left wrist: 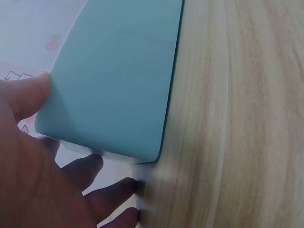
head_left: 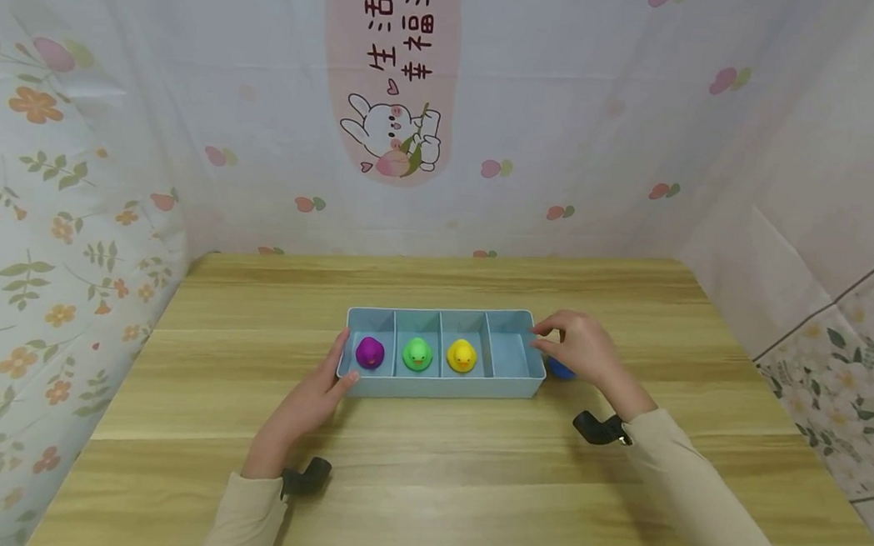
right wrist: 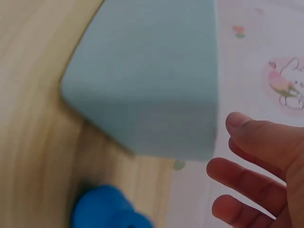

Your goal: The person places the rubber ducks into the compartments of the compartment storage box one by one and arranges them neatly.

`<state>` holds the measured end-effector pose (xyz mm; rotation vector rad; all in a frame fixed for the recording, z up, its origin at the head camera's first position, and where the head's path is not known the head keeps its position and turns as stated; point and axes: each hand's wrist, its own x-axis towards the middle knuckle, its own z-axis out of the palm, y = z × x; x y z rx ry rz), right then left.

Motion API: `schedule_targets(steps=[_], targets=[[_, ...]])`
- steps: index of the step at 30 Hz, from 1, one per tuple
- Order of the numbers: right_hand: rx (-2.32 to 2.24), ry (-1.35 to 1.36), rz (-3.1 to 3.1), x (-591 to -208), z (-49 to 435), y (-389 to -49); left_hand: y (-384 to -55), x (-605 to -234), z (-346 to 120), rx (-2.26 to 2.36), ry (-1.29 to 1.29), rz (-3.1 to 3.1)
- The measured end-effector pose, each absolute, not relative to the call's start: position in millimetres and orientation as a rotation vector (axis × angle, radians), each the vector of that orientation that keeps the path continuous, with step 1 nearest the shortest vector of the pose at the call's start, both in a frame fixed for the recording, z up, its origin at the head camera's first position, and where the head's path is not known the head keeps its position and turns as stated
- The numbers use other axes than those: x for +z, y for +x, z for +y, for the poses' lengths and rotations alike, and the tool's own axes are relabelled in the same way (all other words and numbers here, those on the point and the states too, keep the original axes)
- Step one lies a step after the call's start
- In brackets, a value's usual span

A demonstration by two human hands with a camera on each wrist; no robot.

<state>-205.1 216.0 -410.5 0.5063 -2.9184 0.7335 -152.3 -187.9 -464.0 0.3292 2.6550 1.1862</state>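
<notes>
A light-blue box (head_left: 441,388) with several compartments lies lengthwise on the table. From the left, a purple rubber duck (head_left: 369,352), a green rubber duck (head_left: 417,354) and a yellow rubber duck (head_left: 462,355) each occupy a compartment; the rightmost compartment (head_left: 511,354) holds nothing. My left hand (head_left: 310,403) touches the box's left end, thumb at the front corner rim, fingers spread along the end wall. Above the right end is my right hand (head_left: 584,347), thumb and forefinger apart, holding nothing. Partly hidden beneath it, a blue rubber duck (right wrist: 102,206) sits on the table beside the box.
The wood-grain table (head_left: 439,482) reaches a patterned cloth (head_left: 565,147) at the back, printed with a rabbit and fruit. Flowered cloth (head_left: 53,283) hangs at the left. A black strap mount (head_left: 307,476) is on the left wrist, another mount (head_left: 597,428) on the right.
</notes>
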Motion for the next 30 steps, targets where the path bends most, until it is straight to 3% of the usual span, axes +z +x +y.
schedule_targets(steps=[16,30], targets=[[0.808,0.318,-2.919,-421,260,-194,-151,-467,-187,1.171,0.313,2.641],[0.790,0.406,-2.982,-452,281,-194,-152,-466,-187,1.184,0.327,2.666]])
